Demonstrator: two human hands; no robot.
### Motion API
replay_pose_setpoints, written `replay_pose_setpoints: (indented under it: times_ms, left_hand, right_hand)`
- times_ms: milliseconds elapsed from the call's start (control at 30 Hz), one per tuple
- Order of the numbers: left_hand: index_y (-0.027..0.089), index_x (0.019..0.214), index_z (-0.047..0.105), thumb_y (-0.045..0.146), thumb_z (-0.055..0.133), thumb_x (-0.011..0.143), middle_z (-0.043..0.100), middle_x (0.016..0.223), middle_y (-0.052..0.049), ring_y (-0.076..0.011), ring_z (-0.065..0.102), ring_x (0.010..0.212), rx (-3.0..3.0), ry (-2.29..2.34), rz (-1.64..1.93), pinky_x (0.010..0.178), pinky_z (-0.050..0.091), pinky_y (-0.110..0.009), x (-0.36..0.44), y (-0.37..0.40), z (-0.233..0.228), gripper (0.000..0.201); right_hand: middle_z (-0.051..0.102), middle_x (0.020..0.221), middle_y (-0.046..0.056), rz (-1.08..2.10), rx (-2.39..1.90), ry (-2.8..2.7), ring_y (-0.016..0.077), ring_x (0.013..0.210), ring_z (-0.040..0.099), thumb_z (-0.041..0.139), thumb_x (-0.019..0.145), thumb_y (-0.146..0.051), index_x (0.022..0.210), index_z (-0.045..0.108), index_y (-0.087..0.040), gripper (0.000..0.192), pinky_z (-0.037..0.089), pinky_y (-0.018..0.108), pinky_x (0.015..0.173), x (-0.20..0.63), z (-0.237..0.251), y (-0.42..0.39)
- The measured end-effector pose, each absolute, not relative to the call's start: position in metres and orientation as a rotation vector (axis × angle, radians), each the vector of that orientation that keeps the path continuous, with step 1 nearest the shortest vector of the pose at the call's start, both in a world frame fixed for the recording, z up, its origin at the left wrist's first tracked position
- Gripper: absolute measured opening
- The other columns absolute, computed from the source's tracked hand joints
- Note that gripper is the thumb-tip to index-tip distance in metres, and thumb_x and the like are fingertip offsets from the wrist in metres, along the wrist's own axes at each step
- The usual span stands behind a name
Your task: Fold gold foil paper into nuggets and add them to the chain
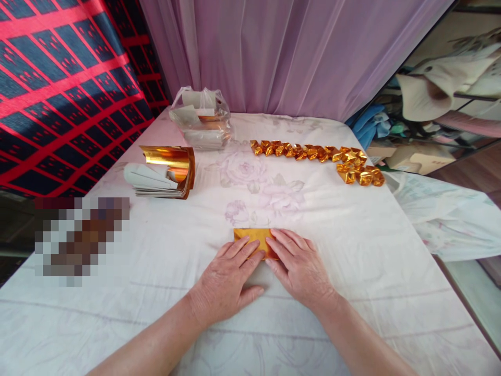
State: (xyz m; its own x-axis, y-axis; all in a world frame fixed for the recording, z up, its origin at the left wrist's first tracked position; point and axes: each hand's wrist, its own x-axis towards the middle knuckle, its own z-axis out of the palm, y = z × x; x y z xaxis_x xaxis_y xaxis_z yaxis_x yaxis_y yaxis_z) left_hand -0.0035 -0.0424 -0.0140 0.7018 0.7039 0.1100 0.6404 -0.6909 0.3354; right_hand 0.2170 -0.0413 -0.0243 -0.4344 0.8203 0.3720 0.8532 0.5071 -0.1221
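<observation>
Partly beneath left hand [226, 277] and right hand [302, 266], gold paper [256, 235] flat, fingers [248, 251] extended on top, unclamped

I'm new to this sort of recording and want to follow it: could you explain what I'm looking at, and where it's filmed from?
There is no machine here: just a person's bare left hand and right hand. The single picture comes from a camera worn on the head, looking forward and down.

Both hands rest on a small piece of gold foil, their fingers pressing it against the floral cloth. It lies flat rather than being lifted.

Farther back on the left are curled gold sheets with white ones, and behind them a clear plastic bag holding more sheets. Toward the back right, folded gold pieces stand in a long row and a shorter one. The blurred patch on the left is unreadable.
</observation>
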Motion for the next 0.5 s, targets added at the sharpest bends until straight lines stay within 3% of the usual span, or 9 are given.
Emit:
replay_pose_setpoints:
  times_ms: [500]
  left_hand:
    - [0.02, 0.14, 0.048, 0.049, 0.054, 0.093, 0.052, 0.147, -0.011, -0.0286, 0.042, 0.14, 2.603, 1.094, 0.392, 0.114, 0.035, -0.047, -0.0026, -0.0459, -0.0181, 0.056]
  right_hand:
    - [0.065, 0.13, 0.011, -0.111, -1.381, -2.388, 0.0269, 0.12, 0.055, 0.051, 0.097, -0.035, 0.12, 0.069, -0.018, 0.033, 0.045, 0.04, 0.091, 0.2187, -0.0265, -0.0414]
